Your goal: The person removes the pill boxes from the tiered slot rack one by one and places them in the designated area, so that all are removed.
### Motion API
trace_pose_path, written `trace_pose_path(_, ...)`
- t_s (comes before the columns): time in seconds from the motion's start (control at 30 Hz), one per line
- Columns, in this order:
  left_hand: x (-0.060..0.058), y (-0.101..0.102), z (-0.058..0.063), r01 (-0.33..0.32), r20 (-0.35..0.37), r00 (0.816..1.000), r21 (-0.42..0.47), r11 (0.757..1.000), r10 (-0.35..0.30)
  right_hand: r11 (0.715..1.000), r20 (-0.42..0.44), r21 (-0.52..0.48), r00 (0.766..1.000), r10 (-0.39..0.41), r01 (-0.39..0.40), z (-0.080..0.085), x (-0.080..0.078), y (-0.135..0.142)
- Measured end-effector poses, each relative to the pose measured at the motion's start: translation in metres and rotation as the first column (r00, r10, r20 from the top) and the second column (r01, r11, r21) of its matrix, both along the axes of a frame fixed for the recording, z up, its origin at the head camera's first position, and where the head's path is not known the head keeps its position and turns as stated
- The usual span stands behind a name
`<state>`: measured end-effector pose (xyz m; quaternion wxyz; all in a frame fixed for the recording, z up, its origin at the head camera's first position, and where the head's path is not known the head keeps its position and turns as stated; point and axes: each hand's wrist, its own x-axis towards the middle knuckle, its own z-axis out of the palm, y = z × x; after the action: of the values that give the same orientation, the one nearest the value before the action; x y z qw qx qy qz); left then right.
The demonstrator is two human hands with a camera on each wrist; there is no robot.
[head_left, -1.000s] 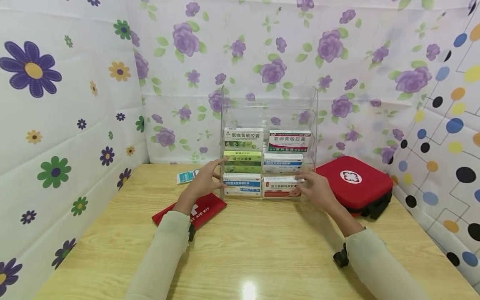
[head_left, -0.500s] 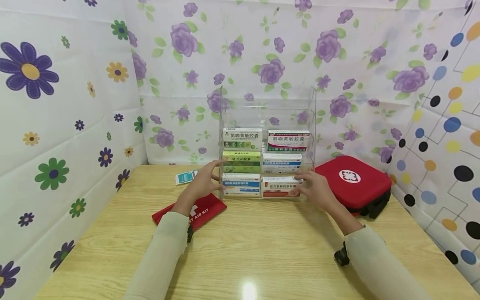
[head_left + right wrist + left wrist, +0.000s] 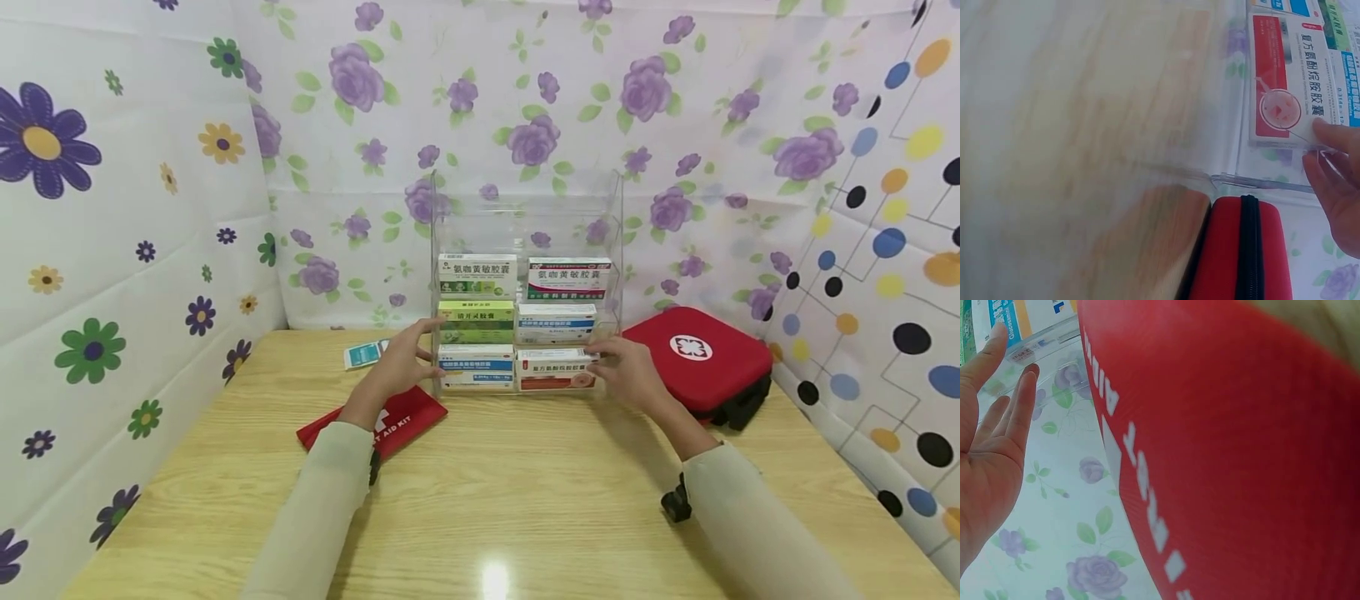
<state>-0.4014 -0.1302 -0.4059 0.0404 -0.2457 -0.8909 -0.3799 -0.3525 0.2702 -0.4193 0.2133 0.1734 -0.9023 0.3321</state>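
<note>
A clear tiered rack (image 3: 525,200) holds several medicine boxes in two columns. My right hand (image 3: 630,371) is at the right end of the red-and-white medicine box (image 3: 551,369) on the bottom tier. In the right wrist view the thumb (image 3: 1327,132) lies on that box's front corner, with a finger at its end. My left hand (image 3: 401,362) is at the rack's left side, fingers spread and nothing in its grasp. Its thumb tip is close to the blue-and-white box (image 3: 476,367); in the left wrist view the other fingers (image 3: 1019,412) extend beside the rack's wall.
A red first aid pouch (image 3: 408,421) lies under my left wrist. Behind it is a small teal-and-white packet (image 3: 363,356). To the right of the rack sits a red zippered case (image 3: 697,367) with a white emblem. Floral cloth walls (image 3: 337,167) surround the wooden table (image 3: 480,483).
The head view has shifted slightly, so the scene sits a little further left. Both hands stay at the rack's sides, and the right thumb has moved slightly at the red-and-white box.
</note>
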Motion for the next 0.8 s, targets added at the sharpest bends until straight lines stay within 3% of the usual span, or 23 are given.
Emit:
trace_pose_path(0.23, 0.000, 0.001, 0.003, 0.002, 0.008, 1.000, -0.021, 1.000, -0.002, 0.998, 0.006, -0.053, 1.000, 0.023, -0.023, 0.006, 0.002, 0.005)
trace_pose_path(0.57, 0.004, 0.000, 0.002, -0.006, 0.008, 1.000, -0.025, 1.000, 0.007, 0.996, -0.135, -0.073, 0.990, 0.046, -0.056, 0.008, 0.006, 0.005)
trace_pose_path(0.8, 0.002, 0.001, 0.002, -0.009, 0.017, 1.000, -0.007, 1.000, 0.009, 0.987, -0.230, -0.146, 0.973, 0.037, -0.072, 0.017, 0.013, 0.004)
